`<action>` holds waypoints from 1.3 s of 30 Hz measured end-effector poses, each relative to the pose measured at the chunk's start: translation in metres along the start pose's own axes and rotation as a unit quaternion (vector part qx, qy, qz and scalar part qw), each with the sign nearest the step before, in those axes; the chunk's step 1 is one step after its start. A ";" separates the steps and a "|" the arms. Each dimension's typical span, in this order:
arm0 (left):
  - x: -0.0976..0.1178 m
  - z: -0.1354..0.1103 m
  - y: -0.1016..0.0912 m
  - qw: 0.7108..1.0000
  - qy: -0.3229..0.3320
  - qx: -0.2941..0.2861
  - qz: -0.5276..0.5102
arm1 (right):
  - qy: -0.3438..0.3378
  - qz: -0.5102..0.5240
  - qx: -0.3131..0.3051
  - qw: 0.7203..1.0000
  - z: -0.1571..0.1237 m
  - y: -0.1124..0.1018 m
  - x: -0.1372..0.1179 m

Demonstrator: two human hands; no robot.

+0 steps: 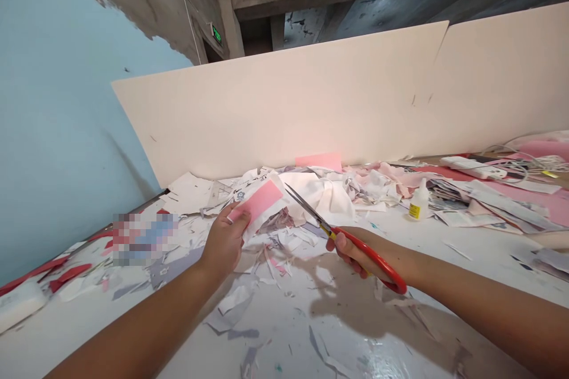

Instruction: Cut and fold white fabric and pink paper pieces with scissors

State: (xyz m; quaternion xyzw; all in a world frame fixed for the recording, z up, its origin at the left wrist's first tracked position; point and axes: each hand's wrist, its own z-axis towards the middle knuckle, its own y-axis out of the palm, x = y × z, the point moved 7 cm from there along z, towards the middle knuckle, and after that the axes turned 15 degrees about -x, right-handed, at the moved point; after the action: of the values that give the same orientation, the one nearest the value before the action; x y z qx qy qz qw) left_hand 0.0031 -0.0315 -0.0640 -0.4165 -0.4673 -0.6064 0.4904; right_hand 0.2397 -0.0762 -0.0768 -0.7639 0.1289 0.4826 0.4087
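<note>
My left hand (225, 240) pinches a piece of paper (259, 204) that is pink on top with a white printed edge, holding it just above the table. My right hand (362, 251) grips red-handled scissors (355, 246); the blades are slightly apart and their tips (288, 188) point up-left, just right of the pink paper without touching it. Below both hands lie many white and grey paper scraps (267, 254) on the white table (284, 331).
A small white glue bottle (418, 201) stands to the right. Piles of cut paper and pink sheets (511, 201) cover the back right, with a white power strip (471, 167) and cables. A tall beige board (311, 100) walls the back; a blue wall (53, 130) is left.
</note>
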 end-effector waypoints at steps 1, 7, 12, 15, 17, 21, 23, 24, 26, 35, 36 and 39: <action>0.001 -0.001 0.001 1.000 0.004 0.002 -0.001 | 0.000 -0.001 0.000 1.000 0.000 0.001 0.001; 0.004 -0.005 0.005 1.000 0.009 -0.008 -0.003 | -0.034 -0.018 0.000 0.999 0.003 0.001 0.001; 0.000 -0.005 0.005 1.000 0.003 -0.014 0.002 | -0.045 -0.006 -0.005 0.999 0.005 0.001 0.000; -0.001 -0.005 0.005 1.000 0.003 -0.018 0.004 | -0.045 -0.002 -0.005 0.999 0.005 0.001 -0.001; -0.001 -0.005 0.005 1.000 0.004 -0.021 0.007 | -0.044 -0.002 -0.004 0.999 0.004 0.002 -0.002; -0.001 -0.006 0.005 0.999 0.004 -0.028 0.018 | -0.035 0.004 -0.003 0.999 0.004 0.003 -0.003; 0.000 -0.006 0.006 0.999 0.004 -0.032 0.020 | -0.029 0.011 -0.003 1.000 0.004 0.004 -0.003; 0.000 -0.006 0.007 0.999 0.004 -0.035 0.021 | -0.028 0.015 -0.001 1.000 0.004 0.004 -0.003; 0.001 -0.007 0.007 0.999 0.004 -0.036 0.021 | -0.028 0.020 0.002 0.999 0.004 0.004 -0.004; 0.001 -0.007 0.007 0.999 0.004 -0.027 0.022 | -0.035 0.027 0.008 0.999 0.004 0.005 -0.007; 0.001 -0.006 0.007 0.999 0.005 -0.029 0.017 | -0.037 0.028 0.008 0.999 0.004 0.005 -0.007; 0.000 -0.006 0.007 0.999 0.006 -0.034 0.007 | -0.035 0.027 0.010 0.999 0.003 0.006 -0.008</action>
State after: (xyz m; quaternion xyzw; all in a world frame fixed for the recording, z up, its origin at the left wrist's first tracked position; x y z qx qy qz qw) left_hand 0.0101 -0.0378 -0.0637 -0.4327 -0.4409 -0.6210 0.4824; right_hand 0.2303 -0.0797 -0.0734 -0.7385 0.1396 0.5185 0.4078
